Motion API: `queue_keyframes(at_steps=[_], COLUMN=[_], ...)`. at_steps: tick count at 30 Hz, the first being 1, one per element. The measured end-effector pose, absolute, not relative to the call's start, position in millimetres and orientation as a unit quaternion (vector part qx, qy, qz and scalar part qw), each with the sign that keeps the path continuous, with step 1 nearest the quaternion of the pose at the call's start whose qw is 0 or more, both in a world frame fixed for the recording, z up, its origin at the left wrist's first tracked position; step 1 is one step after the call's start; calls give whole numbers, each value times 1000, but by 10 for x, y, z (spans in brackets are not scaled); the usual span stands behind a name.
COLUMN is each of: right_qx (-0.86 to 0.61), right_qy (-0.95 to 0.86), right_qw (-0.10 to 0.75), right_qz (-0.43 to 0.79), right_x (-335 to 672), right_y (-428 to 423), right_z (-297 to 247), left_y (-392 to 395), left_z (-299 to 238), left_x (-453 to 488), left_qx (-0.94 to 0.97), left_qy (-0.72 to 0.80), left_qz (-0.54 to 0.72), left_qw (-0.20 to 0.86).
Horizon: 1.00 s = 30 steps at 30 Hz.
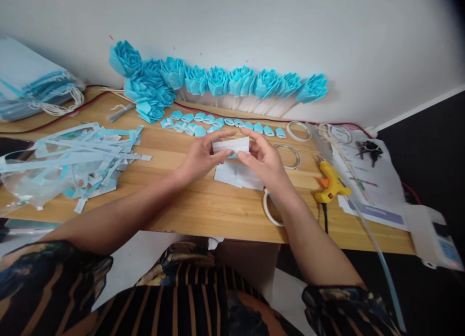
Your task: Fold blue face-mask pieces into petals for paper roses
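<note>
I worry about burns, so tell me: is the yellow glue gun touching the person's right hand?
Apart. The head view plainly shows bare wooden tabletop between the yellow glue gun and the right hand.

Soft light, dark upper-right corner

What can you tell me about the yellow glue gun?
The glue gun lies on its side on the table, right of the right hand, tip toward the wall. It is yellow, plastic-looking, with an orange trigger and a black cord running from its handle toward the near edge. Neither the right nor the left hand touches it.
</note>
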State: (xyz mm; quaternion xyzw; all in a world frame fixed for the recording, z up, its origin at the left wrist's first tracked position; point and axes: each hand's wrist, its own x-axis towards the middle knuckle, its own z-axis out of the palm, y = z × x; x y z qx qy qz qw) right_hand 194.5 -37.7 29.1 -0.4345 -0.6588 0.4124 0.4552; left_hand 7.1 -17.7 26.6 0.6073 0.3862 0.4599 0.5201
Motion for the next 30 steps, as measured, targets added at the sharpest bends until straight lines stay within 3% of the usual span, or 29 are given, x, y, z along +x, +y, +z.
queue_keyframes(at_steps=[7,13,18,30], right_qx=[-462,-510,-500,-492], right_qy=[-636,-643,-643,-623], right_qw=[446,426,464,479], right_qz=[428,381,349,375], right_x=[1939,1945,1966,1933], right_y=[-360,-384,-360,-372], right_z=[254,290,241,284], left_y=[-126,-112,-129,-169], left_z=[157,192,174,167], left_x=[80,75,101,114], left_qx=[629,570,547,532], left_qy=[343,315,322,392], left_qz=[489,521,443,415], left_qw=[497,552,633,625])
